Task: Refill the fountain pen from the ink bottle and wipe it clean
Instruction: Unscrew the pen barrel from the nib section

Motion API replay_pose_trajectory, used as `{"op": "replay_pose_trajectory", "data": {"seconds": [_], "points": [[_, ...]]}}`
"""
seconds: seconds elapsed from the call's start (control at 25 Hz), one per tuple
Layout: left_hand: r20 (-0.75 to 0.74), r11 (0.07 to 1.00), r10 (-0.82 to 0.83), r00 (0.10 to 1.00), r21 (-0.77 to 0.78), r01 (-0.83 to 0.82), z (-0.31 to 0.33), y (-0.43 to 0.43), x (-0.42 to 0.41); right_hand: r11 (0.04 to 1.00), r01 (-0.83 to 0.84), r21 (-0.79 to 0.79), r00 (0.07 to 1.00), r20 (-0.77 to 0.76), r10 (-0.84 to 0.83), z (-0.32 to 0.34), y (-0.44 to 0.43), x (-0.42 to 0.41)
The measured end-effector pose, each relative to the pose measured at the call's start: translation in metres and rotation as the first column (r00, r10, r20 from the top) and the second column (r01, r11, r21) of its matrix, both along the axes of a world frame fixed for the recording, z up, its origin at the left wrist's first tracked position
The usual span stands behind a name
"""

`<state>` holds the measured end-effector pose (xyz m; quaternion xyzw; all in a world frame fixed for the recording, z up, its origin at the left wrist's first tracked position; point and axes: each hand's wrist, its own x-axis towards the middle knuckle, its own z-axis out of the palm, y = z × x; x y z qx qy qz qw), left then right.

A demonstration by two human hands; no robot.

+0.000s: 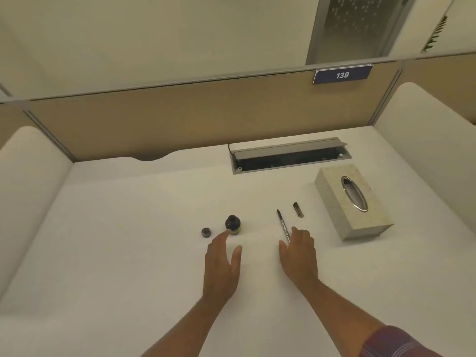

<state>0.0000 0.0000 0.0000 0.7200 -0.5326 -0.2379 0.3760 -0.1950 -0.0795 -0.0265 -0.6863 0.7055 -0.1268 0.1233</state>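
A white worktop [128,240] fills the view, closed in by a tan partition [154,119] at the back and rounded white side panels [28,191] left and right. A grey cable hatch [291,155] with its flap up is set into the worktop near the back edge. On the right stands a pale stone-patterned tissue box [353,210] with an oval metal-rimmed slot on top.

The left hand [222,266] lies open, fingers spread, holding nothing; its index fingertip reaches the base of the ink bottle [233,224]. The right hand [298,256] is also open and grips nothing, with its fingertips at the near end of the fountain pen [282,224].

The ink bottle is small, dark and round, standing upright with its mouth uncovered and a yellowish label low on its side. The fountain pen is slim and dark, uncapped, lying flat between the bottle and the tissue box, nib pointing toward the back. Its cap [298,210], dark with a metallic sheen, lies just beside it on the right, apart from it. The bottle lid [206,232], a small dark ring, rests just left of the bottle.

Broad bare worktop stretches on the left and toward the near edge.
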Motion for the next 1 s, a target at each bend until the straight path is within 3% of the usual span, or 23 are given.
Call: {"op": "replay_pose_trajectory", "data": {"seconds": [0.12,0.2,0.4,0.48,0.68,0.84,1.0], "points": [[-0.355,0.990,0.130,0.926,0.090,-0.105,0.004,-0.007,-0.006,0.999,0.024,0.037,1.000,0.019,-0.024,0.003,-0.014,-0.003],[-0.506,0.974,0.219,0.834,0.167,-0.154,0.010,-0.012,-0.008,0.996,0.046,0.079,0.998,0.042,-0.049,0.007,-0.022,-0.001],[-0.815,0.897,0.442,0.374,0.401,-0.186,0.014,-0.018,-0.002,0.991,0.084,0.105,0.987,0.127,-0.097,0.000,-0.030,0.001],[-0.851,0.889,0.457,0.259,0.438,-0.132,0.012,-0.016,0.001,0.979,0.131,0.155,0.961,0.225,-0.164,0.003,-0.032,0.003],[-0.873,0.903,0.427,0.237,0.427,-0.053,0.018,-0.021,0.000,0.955,0.185,0.233,0.798,0.531,-0.284,0.040,-0.017,0.020],[-0.896,0.924,0.377,0.233,0.382,-0.027,0.037,-0.027,-0.002,0.959,0.064,0.276,0.683,0.688,-0.243,0.078,0.016,0.032],[-0.915,0.940,0.331,0.231,0.340,0.000,0.052,-0.030,-0.001,0.955,-0.057,0.290,0.634,0.749,-0.189,0.100,0.042,0.037]]}}
